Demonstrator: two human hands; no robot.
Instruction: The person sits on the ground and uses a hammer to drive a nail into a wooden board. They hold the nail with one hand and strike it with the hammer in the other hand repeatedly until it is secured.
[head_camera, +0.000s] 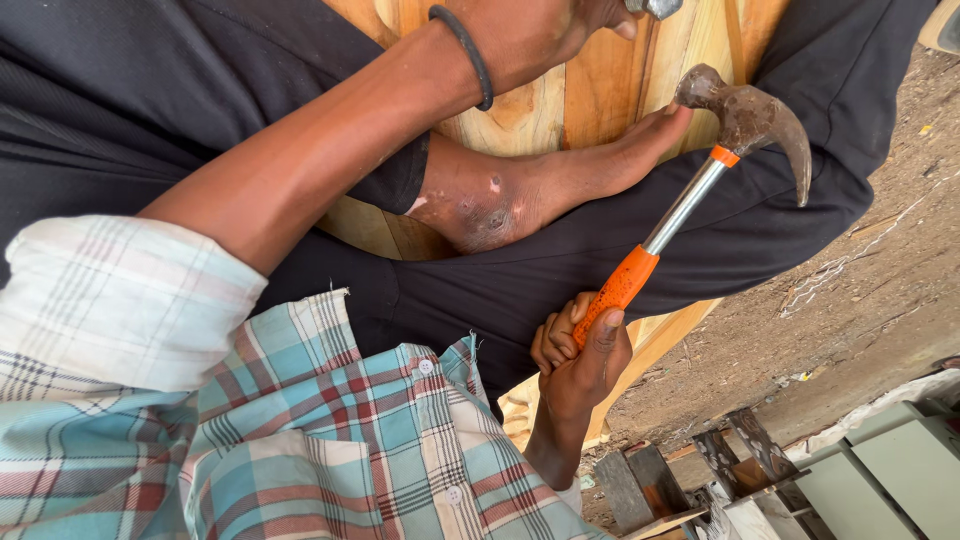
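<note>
I look down over my own lap, and there is little free room. My right hand is clenched around the low end of the orange grip of a claw hammer. The hammer rises diagonally toward the upper right: orange grip, then a bright metal shaft, then a small orange collar, then a dark, rusty head with the curved claw pointing to the right and down. The head hangs just above the toes of my bare foot, very near, but I cannot tell if it touches them.

The foot lies on a wooden panel of pale planks. The panel passes under my legs in black trousers, and its lower edge comes out again under the right hand. To the right of this edge there is bare dirt ground, which is the only open space.

My left hand reaches to the top edge of the view, with a black band on the wrist. The fingers are cut off by the frame beside a small grey metal thing, so I cannot tell its grip.

At the lower right corner stand some dark metal pieces and a pale green box-like thing; what is inside I cannot see.
</note>
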